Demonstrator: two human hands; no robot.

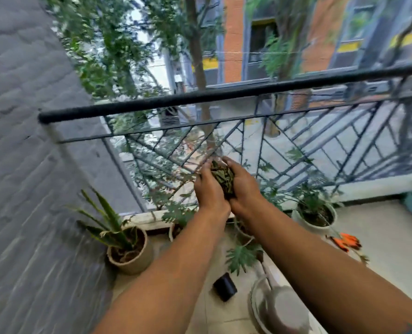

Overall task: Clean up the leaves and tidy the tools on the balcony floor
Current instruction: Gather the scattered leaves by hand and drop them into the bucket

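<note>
Cupping a clump of leaves (222,177) between both hands, raised in front of the railing (224,97). Left hand (209,189) and right hand (244,186) pressed together at the heels, fingers curled up around the clump, so both grasping the one load, neither nearer than the other. Clump lying lengthwise along the gap between the palms, pointing away toward the railing bars. Held well above the floor (393,244), with no bin or bag in sight to receive it, so where to drop it cannot be told. Directly below the hands: small pots and leafy plants crowding the ledge. Spiky plant in a tan pot (130,254) at lower left by the grey wall. White pot (313,220) to the right. Orange tool (344,241) lying on the floor just beyond it, not yet tidied. Black cup (225,286) tipped over between the forearms, beside a grey round container (279,307). Much of the frame blurred.
</note>
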